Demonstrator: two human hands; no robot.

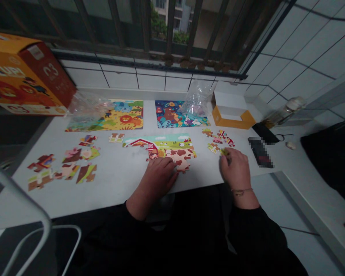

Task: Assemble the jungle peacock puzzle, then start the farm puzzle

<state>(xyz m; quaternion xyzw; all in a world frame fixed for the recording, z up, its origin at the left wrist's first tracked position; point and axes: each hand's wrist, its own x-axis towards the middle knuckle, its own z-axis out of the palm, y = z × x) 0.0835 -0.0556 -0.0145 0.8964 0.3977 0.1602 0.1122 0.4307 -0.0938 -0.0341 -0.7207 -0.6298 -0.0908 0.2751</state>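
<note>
A partly joined farm jigsaw puzzle (172, 147) with a red barn and a brown-spotted cow lies in the middle of the white table. My left hand (159, 174) rests palm down on its lower edge, fingers over the pieces and hiding some of them. To the right, my right hand (236, 165) pinches a green puzzle piece (224, 151) between thumb and fingers, low over the table. Just beyond it are several loose pieces (215, 147). More loose pieces (71, 155) are spread on the left, and a single piece (116, 137) sits beside the puzzle's left edge.
Behind lie a lion picture sheet (126, 117) and a dark blue animal picture sheet (168, 115), partly under plastic bags (197, 101). An open yellow box (232, 119), a phone (260, 152) and a bottle (287, 109) stand or lie right. A big orange box (25, 76) stands left.
</note>
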